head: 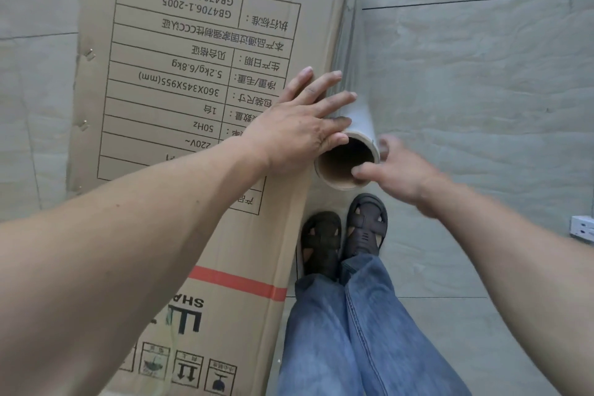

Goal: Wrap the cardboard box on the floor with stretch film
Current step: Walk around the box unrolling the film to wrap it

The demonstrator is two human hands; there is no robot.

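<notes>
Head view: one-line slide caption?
Left hand flat on cardboard box; right hand at stretch film roll.

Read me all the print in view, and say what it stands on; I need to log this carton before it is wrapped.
All on the cardboard box, upside down to the camera:
"GB4706.19-2008"
"GB4706.1-2005"
"5.2kg/6.8kg"
"360X345X955(mm)"
"50Hz"
"220V~"
"SHA", a brand name cut off by the forearm
Chinese table labels: present, too uncertain to quote
Captions on the handling symbols at the bottom edge: too small to read
Stretch film roll: no text.
</notes>
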